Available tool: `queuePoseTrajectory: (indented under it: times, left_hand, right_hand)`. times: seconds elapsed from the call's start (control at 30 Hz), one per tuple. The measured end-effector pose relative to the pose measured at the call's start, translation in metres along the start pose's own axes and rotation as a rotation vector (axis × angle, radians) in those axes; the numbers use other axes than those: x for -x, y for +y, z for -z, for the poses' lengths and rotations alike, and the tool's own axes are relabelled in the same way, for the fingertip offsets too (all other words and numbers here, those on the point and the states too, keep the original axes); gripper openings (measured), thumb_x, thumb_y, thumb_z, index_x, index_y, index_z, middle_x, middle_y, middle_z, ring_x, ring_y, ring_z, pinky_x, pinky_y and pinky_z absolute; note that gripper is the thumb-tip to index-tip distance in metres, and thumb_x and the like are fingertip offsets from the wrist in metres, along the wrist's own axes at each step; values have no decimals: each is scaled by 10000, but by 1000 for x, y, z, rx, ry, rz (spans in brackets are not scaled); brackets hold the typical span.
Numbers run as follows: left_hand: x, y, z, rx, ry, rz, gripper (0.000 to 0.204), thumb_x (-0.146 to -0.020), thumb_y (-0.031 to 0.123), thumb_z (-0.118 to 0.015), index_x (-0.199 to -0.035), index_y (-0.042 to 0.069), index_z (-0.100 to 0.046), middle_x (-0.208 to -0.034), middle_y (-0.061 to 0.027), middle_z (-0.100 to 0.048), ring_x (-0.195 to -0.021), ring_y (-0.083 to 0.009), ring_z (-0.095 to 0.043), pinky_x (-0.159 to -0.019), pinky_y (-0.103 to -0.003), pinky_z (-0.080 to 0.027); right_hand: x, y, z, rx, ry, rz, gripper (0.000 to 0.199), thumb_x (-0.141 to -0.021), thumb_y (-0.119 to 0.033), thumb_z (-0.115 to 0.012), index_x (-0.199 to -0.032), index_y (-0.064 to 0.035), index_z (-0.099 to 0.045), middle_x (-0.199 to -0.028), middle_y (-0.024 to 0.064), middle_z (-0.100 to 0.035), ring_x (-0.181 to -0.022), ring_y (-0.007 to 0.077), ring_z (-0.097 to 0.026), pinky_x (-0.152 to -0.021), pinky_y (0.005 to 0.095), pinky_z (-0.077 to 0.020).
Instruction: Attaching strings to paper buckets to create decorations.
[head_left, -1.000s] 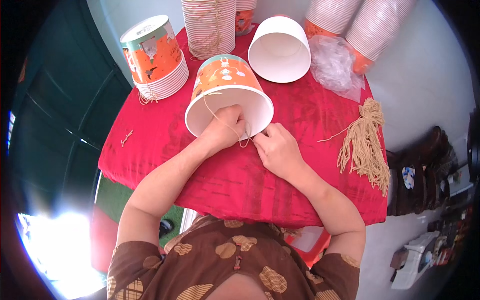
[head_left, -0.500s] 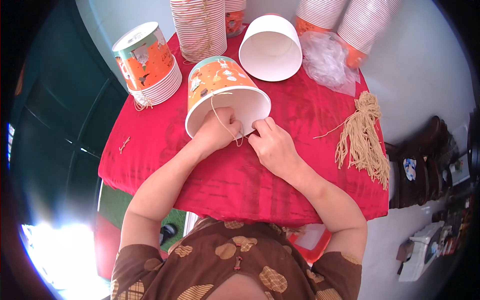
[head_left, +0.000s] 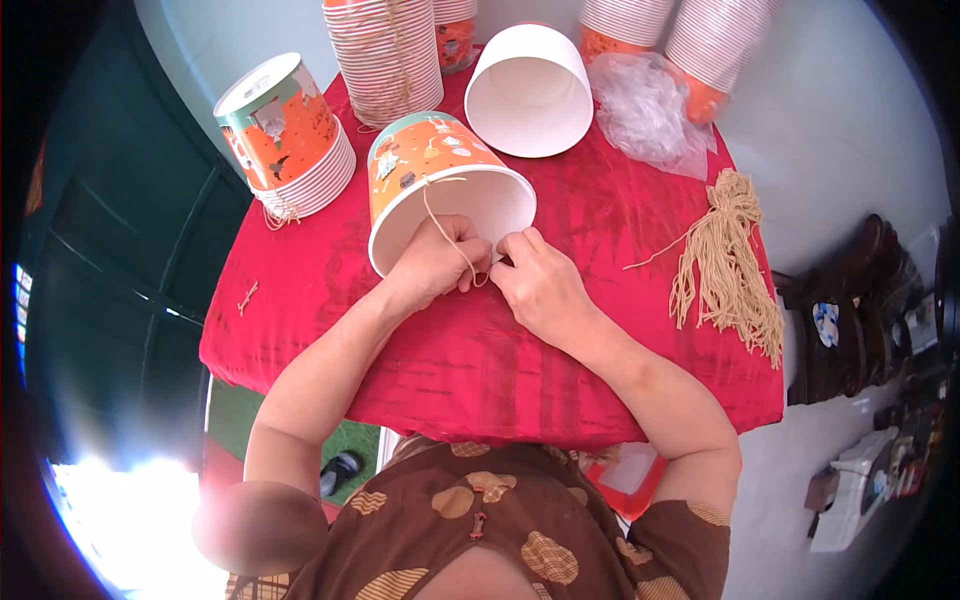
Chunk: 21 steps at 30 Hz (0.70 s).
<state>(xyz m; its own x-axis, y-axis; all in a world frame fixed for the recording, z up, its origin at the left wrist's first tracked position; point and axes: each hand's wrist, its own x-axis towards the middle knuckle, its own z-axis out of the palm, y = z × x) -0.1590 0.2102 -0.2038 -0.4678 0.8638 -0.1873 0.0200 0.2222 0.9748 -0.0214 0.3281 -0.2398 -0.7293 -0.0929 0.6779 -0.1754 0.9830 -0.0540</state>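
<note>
Pinching a tan string (head_left: 452,238) at the paper bucket (head_left: 440,185) rim, both hands' fingers (head_left: 478,262) are closed.

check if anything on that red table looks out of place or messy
Only small things stand out. One short string scrap lies alone near the red table's left edge, far from the string bundle on the right. Crumpled clear plastic sits loose among the cup stacks. Both hands, left and right, work string at the tipped paper bucket.
</note>
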Motion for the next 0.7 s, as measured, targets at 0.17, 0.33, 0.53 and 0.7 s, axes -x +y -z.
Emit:
queuePoseTrajectory:
  times: [0.17, 0.33, 0.53, 0.7]
  left_hand:
    - [-3, -11, -2, -368, 93, -130, 222, -907, 153, -606, -752, -4, -594, -658, -78, -617, -513, -133, -550, -450, -287, -414]
    - [0, -13, -9, -716, 188, -248, 228, -913, 147, -612, -769, -28, -632, -689, -114, -657, -634, -193, -620, -598, -362, -494]
    - [1, -14, -7, -589, 161, -179, 245, -916, 136, -611, -748, -41, -627, -652, -104, -643, -597, -169, -595, -556, -350, -480]
    - [4, -10, -7, -530, 154, -144, 271, -928, 150, -609, -737, -41, -623, -641, -84, -624, -552, -135, -560, -509, -319, -463]
  right_hand:
    - [-2, -3, -1, -14, -18, -29, 20, -707, -10, -615, -722, 3, -616, -850, 112, -540, -823, 263, -555, -653, 363, -493]
    - [-1, -1, -3, -53, -48, -59, 47, -709, 22, -613, -754, 16, -624, -853, 107, -544, -818, 271, -557, -669, 370, -488]
    - [-2, 2, -3, -35, -36, -23, 27, -720, -17, -604, -728, -9, -629, -839, 105, -542, -832, 261, -557, -655, 365, -489]
    - [-3, 5, 5, -136, -28, -6, 107, -685, -49, -675, -748, -14, -596, -846, 109, -538, -821, 274, -566, -654, 371, -499]
